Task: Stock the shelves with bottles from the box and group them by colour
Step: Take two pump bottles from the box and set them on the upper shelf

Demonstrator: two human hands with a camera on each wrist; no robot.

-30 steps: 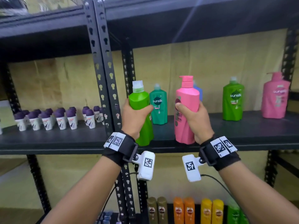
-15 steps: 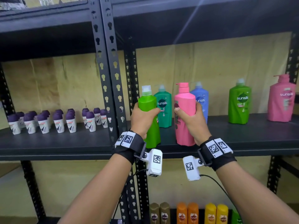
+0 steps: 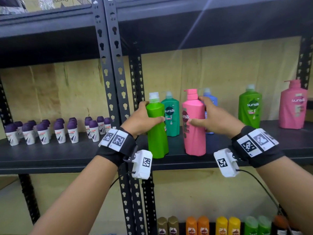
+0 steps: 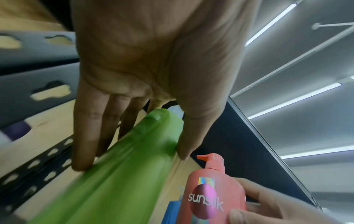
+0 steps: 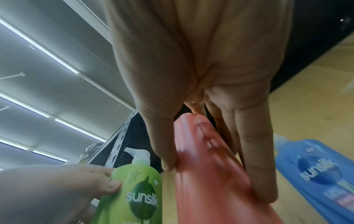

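Mid-frame, left hand (image 3: 141,122) grips a green bottle (image 3: 156,131), right hand (image 3: 215,118) a pink bottle (image 3: 194,129), both stood on the shelf (image 3: 67,156); next, likely release beside matching colours.

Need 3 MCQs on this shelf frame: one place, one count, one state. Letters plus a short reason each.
1. Where does the blue bottle stand?
A. behind the front pink bottle
B. left of the deodorants
C. on the bottom shelf

2. How many pink bottles are on the middle shelf?
A. one
B. two
C. four

3. What is the left hand doing?
A. hanging free
B. gripping the light green bottle
C. pressing the upright

Key: 1 A, it shows past the pink bottle that the right hand holds; 2 B, one held, one at far right; 3 B, thumb and fingers wrap its body.
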